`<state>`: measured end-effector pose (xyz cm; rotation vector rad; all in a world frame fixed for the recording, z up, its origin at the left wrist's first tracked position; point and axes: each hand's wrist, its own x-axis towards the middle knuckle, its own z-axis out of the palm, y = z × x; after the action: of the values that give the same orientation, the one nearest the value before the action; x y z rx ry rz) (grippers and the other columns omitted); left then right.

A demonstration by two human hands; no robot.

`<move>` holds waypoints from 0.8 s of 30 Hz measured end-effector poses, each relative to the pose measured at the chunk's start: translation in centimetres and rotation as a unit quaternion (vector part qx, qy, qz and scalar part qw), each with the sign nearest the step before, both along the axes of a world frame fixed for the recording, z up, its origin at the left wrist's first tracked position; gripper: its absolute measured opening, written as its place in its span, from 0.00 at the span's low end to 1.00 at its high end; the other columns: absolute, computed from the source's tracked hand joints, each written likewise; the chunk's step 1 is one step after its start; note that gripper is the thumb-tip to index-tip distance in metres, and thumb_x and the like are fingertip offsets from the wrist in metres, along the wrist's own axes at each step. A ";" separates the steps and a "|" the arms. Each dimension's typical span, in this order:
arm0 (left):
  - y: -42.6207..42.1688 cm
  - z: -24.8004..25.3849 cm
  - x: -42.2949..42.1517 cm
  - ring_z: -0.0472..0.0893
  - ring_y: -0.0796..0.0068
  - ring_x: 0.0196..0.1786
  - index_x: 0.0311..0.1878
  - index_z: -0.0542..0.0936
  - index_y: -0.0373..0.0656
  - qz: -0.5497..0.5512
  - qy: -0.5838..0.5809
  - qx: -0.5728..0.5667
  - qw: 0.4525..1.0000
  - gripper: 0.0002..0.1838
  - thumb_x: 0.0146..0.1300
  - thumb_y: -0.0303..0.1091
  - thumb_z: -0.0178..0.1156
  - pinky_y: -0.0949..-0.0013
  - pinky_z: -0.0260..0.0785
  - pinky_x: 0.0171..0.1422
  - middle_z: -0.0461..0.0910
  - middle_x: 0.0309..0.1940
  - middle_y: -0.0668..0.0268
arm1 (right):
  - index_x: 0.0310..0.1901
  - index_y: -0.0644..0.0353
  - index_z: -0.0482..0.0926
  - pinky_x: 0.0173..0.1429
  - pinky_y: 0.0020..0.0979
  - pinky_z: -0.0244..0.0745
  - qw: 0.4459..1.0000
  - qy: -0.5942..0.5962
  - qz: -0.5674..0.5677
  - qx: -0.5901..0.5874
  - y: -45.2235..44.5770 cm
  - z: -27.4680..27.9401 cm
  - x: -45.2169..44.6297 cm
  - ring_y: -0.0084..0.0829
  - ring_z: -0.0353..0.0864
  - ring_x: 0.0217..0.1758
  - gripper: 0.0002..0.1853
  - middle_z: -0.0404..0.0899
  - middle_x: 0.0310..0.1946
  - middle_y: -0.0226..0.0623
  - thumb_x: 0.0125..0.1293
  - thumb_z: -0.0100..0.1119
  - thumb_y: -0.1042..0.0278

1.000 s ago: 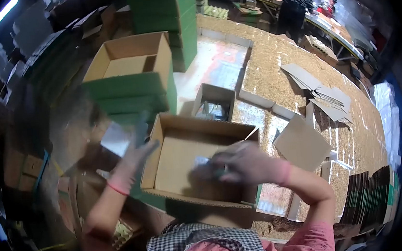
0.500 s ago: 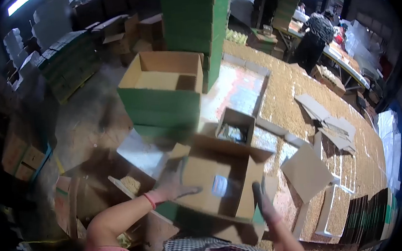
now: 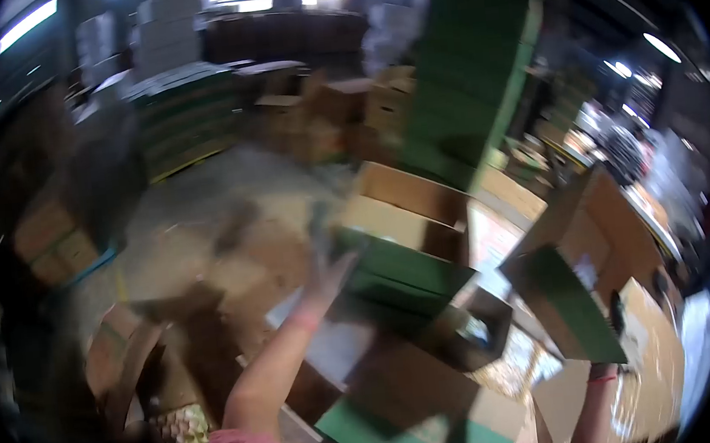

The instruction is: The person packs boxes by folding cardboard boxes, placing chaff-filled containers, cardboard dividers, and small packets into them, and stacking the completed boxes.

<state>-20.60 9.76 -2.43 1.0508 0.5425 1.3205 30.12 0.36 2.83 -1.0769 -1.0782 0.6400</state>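
My left hand (image 3: 330, 273), blurred by motion, is stretched out beside an open green cardboard box (image 3: 403, 277) with a bare brown inside. Its fingers look apart, and I cannot tell whether they touch the box. On the right, my right hand (image 3: 621, 337), partly hidden, grips a second open cardboard box (image 3: 561, 300). This one is held up and tilted, with a green outside and a small pale patch inside. Below, near my body, lies cardboard with green panels (image 3: 385, 441). Between the boxes stands a small carton (image 3: 495, 340) with something shiny in it.
A tall green stack (image 3: 468, 65) rises behind the boxes. Egg-tray-like moulded material (image 3: 184, 439) lies at lower left. More cartons (image 3: 54, 242) stand on the left floor. A loose cardboard sheet (image 3: 560, 398) is at lower right. People work at a table far right.
The box that was between both hands is now raised to the right in my right hand. My left hand has let go and moved up beside the green box. The view has turned left.
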 end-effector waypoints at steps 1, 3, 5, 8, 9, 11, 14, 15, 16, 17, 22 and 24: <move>3.0 -3.0 -1.3 0.73 0.57 0.60 0.64 0.67 0.35 0.089 0.215 0.088 0.969 0.30 0.60 0.34 0.64 0.59 0.65 0.66 0.73 0.58 0.53 | 0.63 0.67 0.68 0.69 0.31 0.62 1.000 -0.019 0.017 -0.006 4.2 -0.1 -1.1 0.28 0.70 0.60 0.24 0.73 0.56 0.35 0.70 0.53 0.63; 6.6 -7.5 -2.2 0.70 0.59 0.63 0.65 0.67 0.39 0.186 0.327 0.169 0.911 0.35 0.56 0.38 0.68 0.59 0.63 0.67 0.71 0.60 0.55 | 0.63 0.66 0.67 0.69 0.32 0.61 0.996 -0.064 0.057 -0.035 12.8 -2.3 -4.2 0.29 0.69 0.61 0.24 0.72 0.57 0.35 0.69 0.54 0.62; 7.5 -8.4 -1.7 0.68 0.55 0.66 0.68 0.64 0.41 0.262 0.300 0.215 0.892 0.44 0.51 0.48 0.71 0.57 0.58 0.71 0.70 0.61 0.52 | 0.63 0.66 0.67 0.69 0.33 0.61 0.983 -0.134 0.089 -0.082 19.8 -5.4 -8.1 0.30 0.69 0.61 0.25 0.72 0.57 0.35 0.69 0.54 0.61; 6.9 -8.6 -1.7 0.69 0.56 0.66 0.75 0.50 0.52 0.240 0.335 0.095 0.906 0.54 0.48 0.38 0.73 0.58 0.59 0.71 0.68 0.64 0.53 | 0.63 0.65 0.67 0.69 0.35 0.60 0.954 -0.244 0.104 -0.139 24.4 -8.5 -12.9 0.32 0.68 0.62 0.26 0.72 0.57 0.36 0.68 0.55 0.60; 6.4 -8.0 -1.4 0.68 0.56 0.67 0.76 0.48 0.52 0.242 0.341 0.053 0.907 0.56 0.48 0.37 0.73 0.58 0.58 0.71 0.68 0.65 0.52 | 0.63 0.65 0.67 0.69 0.36 0.60 0.945 -0.272 0.103 -0.148 24.6 -8.9 -14.3 0.32 0.68 0.62 0.26 0.72 0.57 0.36 0.68 0.55 0.60; 7.7 -9.4 -1.1 0.62 0.60 0.70 0.76 0.45 0.49 0.223 0.269 0.062 0.935 0.56 0.49 0.37 0.72 0.61 0.52 0.74 0.61 0.69 0.53 | 0.64 0.65 0.66 0.70 0.37 0.59 0.928 -0.324 0.091 -0.159 23.6 -8.9 -15.6 0.33 0.68 0.62 0.27 0.72 0.58 0.36 0.67 0.55 0.59; 7.9 -10.2 -0.7 0.58 0.55 0.72 0.76 0.41 0.49 0.207 0.231 0.064 0.948 0.56 0.52 0.41 0.70 0.59 0.50 0.75 0.59 0.70 0.49 | 0.64 0.64 0.66 0.70 0.39 0.59 0.911 -0.378 0.059 -0.155 20.9 -8.9 -15.4 0.35 0.67 0.63 0.28 0.71 0.58 0.36 0.66 0.56 0.58; 8.1 -10.7 -0.7 0.58 0.46 0.71 0.76 0.39 0.50 0.215 0.235 0.087 0.944 0.56 0.54 0.44 0.68 0.56 0.52 0.74 0.62 0.68 0.45 | 0.64 0.64 0.66 0.70 0.40 0.59 0.906 -0.392 0.049 -0.151 20.0 -9.0 -15.2 0.35 0.67 0.63 0.29 0.71 0.58 0.37 0.66 0.56 0.58; 8.1 -11.3 -0.7 0.54 0.50 0.74 0.77 0.39 0.50 0.239 0.178 0.143 0.944 0.53 0.59 0.48 0.64 0.58 0.51 0.74 0.59 0.70 0.46 | 0.64 0.64 0.66 0.70 0.40 0.58 0.900 -0.411 0.038 -0.141 18.8 -9.0 -15.2 0.36 0.67 0.63 0.29 0.71 0.59 0.37 0.66 0.57 0.57; 7.6 -12.3 -1.0 0.54 0.50 0.74 0.77 0.39 0.50 0.244 0.178 0.145 0.942 0.53 0.59 0.48 0.64 0.58 0.51 0.74 0.59 0.70 0.46 | 0.64 0.64 0.66 0.70 0.41 0.58 0.892 -0.432 0.024 -0.132 17.7 -8.9 -15.1 0.36 0.67 0.63 0.29 0.71 0.59 0.37 0.65 0.57 0.57; -1.8 -21.0 0.5 0.60 0.55 0.71 0.73 0.55 0.42 0.394 0.186 -0.207 0.876 0.46 0.61 0.63 0.55 0.62 0.54 0.74 0.59 0.70 0.48 | 0.64 0.63 0.65 0.70 0.44 0.57 0.853 -0.512 -0.007 -0.099 10.4 -8.5 -15.8 0.38 0.66 0.64 0.31 0.71 0.60 0.38 0.64 0.58 0.55; -7.3 -22.4 5.2 0.59 0.53 0.72 0.73 0.53 0.37 0.038 0.358 -0.074 0.930 0.52 0.57 0.68 0.54 0.60 0.55 0.73 0.58 0.70 0.45 | 0.65 0.62 0.65 0.70 0.45 0.57 0.841 -0.533 -0.009 -0.089 7.6 -8.3 -15.7 0.39 0.66 0.64 0.32 0.70 0.60 0.38 0.64 0.58 0.54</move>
<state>-15.43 2.50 -24.85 1.3884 1.2191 0.9094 14.44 7.94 -5.51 -1.6669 -1.9773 0.0553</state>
